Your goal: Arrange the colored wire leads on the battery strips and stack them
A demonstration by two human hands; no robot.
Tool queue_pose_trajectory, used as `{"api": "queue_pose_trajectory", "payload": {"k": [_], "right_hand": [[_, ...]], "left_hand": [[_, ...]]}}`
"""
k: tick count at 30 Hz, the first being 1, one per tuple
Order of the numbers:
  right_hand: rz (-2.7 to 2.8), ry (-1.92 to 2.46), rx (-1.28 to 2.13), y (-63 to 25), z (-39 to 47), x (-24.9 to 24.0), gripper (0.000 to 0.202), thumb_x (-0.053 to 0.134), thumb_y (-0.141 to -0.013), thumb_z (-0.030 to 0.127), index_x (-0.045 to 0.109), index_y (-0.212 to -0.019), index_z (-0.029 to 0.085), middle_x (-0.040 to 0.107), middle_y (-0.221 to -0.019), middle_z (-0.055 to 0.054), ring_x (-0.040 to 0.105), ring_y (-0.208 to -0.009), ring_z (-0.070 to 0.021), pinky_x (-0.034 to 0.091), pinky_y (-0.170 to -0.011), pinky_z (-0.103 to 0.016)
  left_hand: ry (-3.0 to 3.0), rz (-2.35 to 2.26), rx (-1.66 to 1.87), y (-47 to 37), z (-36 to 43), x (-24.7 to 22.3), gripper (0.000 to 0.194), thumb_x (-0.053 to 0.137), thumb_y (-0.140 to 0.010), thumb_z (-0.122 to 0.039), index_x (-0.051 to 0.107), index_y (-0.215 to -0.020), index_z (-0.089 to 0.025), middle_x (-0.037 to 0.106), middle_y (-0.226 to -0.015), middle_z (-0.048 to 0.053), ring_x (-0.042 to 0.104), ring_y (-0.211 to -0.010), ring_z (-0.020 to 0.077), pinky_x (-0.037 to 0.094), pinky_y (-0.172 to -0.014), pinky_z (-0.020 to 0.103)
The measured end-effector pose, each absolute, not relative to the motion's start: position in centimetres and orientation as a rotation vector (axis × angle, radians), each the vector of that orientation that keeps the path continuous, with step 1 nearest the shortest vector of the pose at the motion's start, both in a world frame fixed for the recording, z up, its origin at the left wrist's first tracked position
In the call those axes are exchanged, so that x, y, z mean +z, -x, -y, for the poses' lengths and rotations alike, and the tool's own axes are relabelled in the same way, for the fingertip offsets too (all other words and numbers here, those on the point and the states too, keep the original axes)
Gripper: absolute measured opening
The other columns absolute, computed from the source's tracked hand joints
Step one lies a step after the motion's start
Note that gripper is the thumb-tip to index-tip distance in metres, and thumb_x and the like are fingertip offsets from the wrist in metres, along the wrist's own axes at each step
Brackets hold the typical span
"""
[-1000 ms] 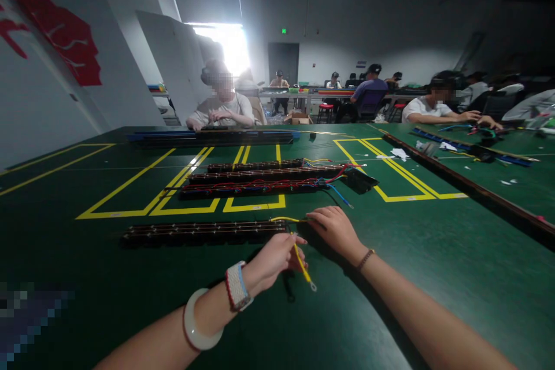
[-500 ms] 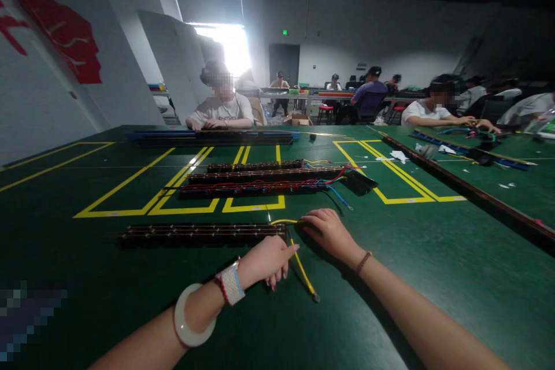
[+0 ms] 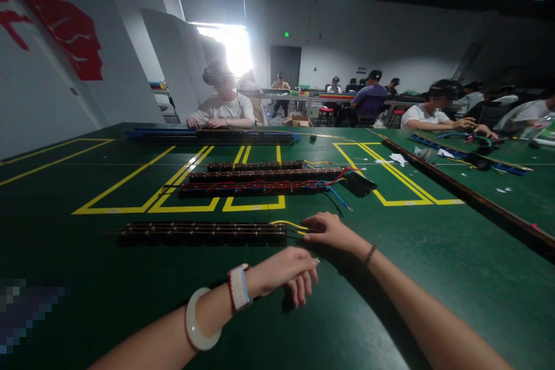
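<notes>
A dark strip-shaped assembly (image 3: 203, 234) with thin copper-coloured rods lies lengthwise on the green table in front of me. Two yellow wires (image 3: 284, 222) come off its right end and run to my right hand (image 3: 329, 232). The fingers and thumb of that hand are closed around them, and the wires' far ends are hidden. Nearer to me, my left hand (image 3: 288, 272) hovers over the table just below the strip's right end. Its fingers hang loosely apart, and I see nothing held in it. A watch and a pale bangle circle the left wrist.
Beyond lie more dark strips (image 3: 255, 188) with red and blue wires and a black flap (image 3: 361, 183). A long dark bar (image 3: 459, 188) slants along the right, near white scraps (image 3: 398, 158). Yellow tape marks the table. A person (image 3: 223, 104) sits opposite behind blue-edged strips (image 3: 212, 137).
The lower yellow wire has swung up from the table to my right hand. My left hand has moved right and toward me, off the wire. My right hand's fingers have curled in.
</notes>
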State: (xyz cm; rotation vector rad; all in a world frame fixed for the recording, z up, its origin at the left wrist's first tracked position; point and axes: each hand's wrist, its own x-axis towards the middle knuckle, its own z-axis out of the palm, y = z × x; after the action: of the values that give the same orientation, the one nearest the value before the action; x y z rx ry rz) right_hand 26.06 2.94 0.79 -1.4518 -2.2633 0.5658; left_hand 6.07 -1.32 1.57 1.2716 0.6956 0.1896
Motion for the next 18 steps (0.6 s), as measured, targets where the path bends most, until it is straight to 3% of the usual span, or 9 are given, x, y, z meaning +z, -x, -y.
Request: {"api": "queue_pose_trajectory", "payload": {"k": [3, 7, 13, 18], "right_hand": [[2.244, 1.465, 0.666, -25.8, -3.0, 0.6, 0.032, 0.062, -0.078, 0.045, 0.069, -0.093, 0.017, 0.067, -0.082, -0.004, 0.059, -0.076, -0.0165, 0.043, -0.069, -0.028], [2.125, 1.395, 0.764, -25.3, -2.4, 0.3, 0.022, 0.059, -0.081, 0.035, 0.068, -0.084, 0.016, 0.067, -0.078, -0.002, 0.06, -0.07, -0.0141, 0.044, -0.062, -0.024], [2.217, 1.321, 0.161, -24.1, -0.3, 0.0, 0.017, 0.051, -0.087, 0.017, 0.067, -0.088, 0.019, 0.064, -0.082, -0.003, 0.059, -0.072, -0.0113, 0.043, -0.062, -0.021], [2.516, 1.151, -0.394, -22.6, 0.9, -0.4, 0.018, 0.051, -0.088, 0.015, 0.062, -0.102, 0.015, 0.062, -0.084, -0.005, 0.055, -0.069, -0.0139, 0.04, -0.06, -0.027]], "left_hand": [[-1.063, -0.617, 0.276, -6.0, 1.4, 1.0, 0.033, 0.051, -0.083, -0.047, 0.055, -0.088, -0.014, 0.064, -0.066, 0.007, 0.064, -0.057, 0.0173, 0.05, -0.055, 0.03], [-0.797, -0.585, 0.398, -6.2, 1.2, 0.4, 0.035, 0.05, -0.085, -0.043, 0.052, -0.099, -0.011, 0.066, -0.085, 0.015, 0.068, -0.076, 0.021, 0.051, -0.074, 0.034], [-0.622, -0.588, 0.636, -7.0, 1.6, 0.2, 0.034, 0.049, -0.088, -0.039, 0.048, -0.111, -0.013, 0.063, -0.101, 0.016, 0.065, -0.092, 0.0219, 0.045, -0.089, 0.04], [-0.52, -0.558, 0.788, -7.2, 1.6, -0.3, 0.02, 0.051, -0.089, -0.035, 0.051, -0.101, -0.018, 0.063, -0.096, 0.007, 0.064, -0.085, 0.0174, 0.047, -0.085, 0.041]]}}
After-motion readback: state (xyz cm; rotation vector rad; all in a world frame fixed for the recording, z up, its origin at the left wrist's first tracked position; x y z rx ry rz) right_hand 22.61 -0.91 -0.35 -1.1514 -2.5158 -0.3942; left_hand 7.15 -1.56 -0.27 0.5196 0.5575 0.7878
